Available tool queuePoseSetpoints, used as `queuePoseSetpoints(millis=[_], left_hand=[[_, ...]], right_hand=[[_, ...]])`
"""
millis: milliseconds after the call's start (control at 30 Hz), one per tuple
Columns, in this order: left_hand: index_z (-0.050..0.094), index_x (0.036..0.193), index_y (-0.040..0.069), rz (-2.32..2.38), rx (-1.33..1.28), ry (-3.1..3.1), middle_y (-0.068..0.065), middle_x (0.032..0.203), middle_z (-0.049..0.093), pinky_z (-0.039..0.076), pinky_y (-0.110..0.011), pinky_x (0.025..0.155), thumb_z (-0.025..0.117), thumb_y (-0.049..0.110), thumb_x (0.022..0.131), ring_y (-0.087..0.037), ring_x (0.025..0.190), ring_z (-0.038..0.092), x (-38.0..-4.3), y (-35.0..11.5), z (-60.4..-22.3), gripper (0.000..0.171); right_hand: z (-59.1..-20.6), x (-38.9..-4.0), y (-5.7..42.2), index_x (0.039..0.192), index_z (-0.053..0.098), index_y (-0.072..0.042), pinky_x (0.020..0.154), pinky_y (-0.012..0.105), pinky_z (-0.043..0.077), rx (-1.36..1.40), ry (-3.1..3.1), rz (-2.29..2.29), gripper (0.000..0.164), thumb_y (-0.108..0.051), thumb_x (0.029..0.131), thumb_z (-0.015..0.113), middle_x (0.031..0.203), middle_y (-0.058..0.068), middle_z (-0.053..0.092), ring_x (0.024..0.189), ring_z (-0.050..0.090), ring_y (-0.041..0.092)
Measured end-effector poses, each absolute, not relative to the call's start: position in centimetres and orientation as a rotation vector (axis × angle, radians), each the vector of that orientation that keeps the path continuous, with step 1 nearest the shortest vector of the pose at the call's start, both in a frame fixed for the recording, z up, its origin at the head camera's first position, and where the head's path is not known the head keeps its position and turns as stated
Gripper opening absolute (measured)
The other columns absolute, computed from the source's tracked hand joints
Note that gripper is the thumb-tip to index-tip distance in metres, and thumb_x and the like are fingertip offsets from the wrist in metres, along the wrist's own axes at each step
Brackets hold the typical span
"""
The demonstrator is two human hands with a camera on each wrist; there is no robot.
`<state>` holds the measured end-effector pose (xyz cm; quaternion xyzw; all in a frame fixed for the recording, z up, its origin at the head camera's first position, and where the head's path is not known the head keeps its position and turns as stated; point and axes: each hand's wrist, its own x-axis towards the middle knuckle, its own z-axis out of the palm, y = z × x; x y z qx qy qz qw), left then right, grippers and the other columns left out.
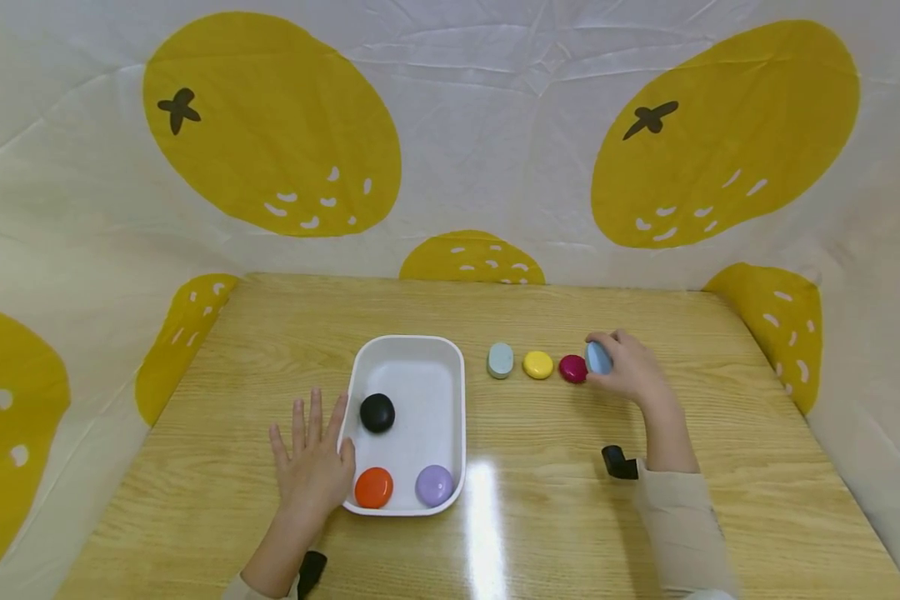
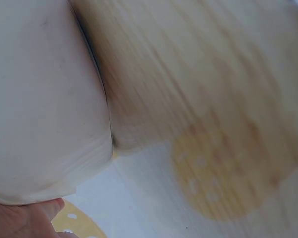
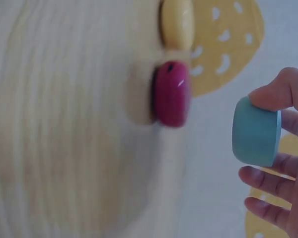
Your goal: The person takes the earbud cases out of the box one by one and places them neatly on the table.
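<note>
1. Toward the far right corner of the worktop (image 1: 555, 500), the right hand (image 1: 633, 371) pinched the light blue piece (image 1: 598, 358) between thumb and fingertips, its lower fingers spread loosely.
2. That piece sat out at the fingertips, away from the palm, and appeared raised off the worktop.
3. Doing this well, I judged, called for a light, even pinch and a path that did not knock the neighbouring piece.
4. Just left of the grip lay the magenta piece (image 1: 573, 368), then the yellow piece (image 1: 537, 364) and the pale green piece (image 1: 500, 360), roughly in line with the far edge.
5. Farther left, the white tray (image 1: 427, 408) held the black piece (image 1: 377, 413) by its left wall, the orange piece (image 1: 373, 487) and the purple piece (image 1: 434, 485) in its near corners.
6. At the tray's left edge, the left hand (image 1: 313, 471) lay flat, fingers fanned.
</note>
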<state>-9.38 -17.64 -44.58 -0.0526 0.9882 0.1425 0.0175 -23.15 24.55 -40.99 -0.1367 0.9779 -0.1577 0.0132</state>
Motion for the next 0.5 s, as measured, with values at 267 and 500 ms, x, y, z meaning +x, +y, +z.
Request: queuePoseSetpoints(millis=[267, 500], left_hand=[[0.020, 0.147, 0.017, 0.430, -0.159, 3.081, -0.017, 0.152, -0.001, -0.011, -0.061, 0.103, 0.037, 0.028, 0.094, -0.037, 0.138, -0.006, -9.4, -17.7, -44.7, 0.057], [0.020, 0.147, 0.016, 0.437, -0.158, 3.078, -0.017, 0.152, -0.001, -0.012, -0.061, 0.104, 0.037, 0.028, 0.094, -0.037, 0.138, -0.007, -9.4, -17.6, -44.6, 0.057]], right_hand=[[-43.2, -23.5, 26.9, 0.125, 0.048, -0.007, 0.076, 0.055, 0.038, -0.362, 3.029, -0.463, 0.055, -0.026, 0.077, 0.066, 0.111, 0.028, 0.047, 0.092, 0.047, 0.040], [-44.2, -23.7, 27.5, 0.124, 0.047, -0.006, 0.080, 0.061, 0.036, -0.358, 3.020, -0.474, 0.053, -0.024, 0.078, 0.065, 0.114, 0.031, 0.046, 0.097, 0.046, 0.044]])
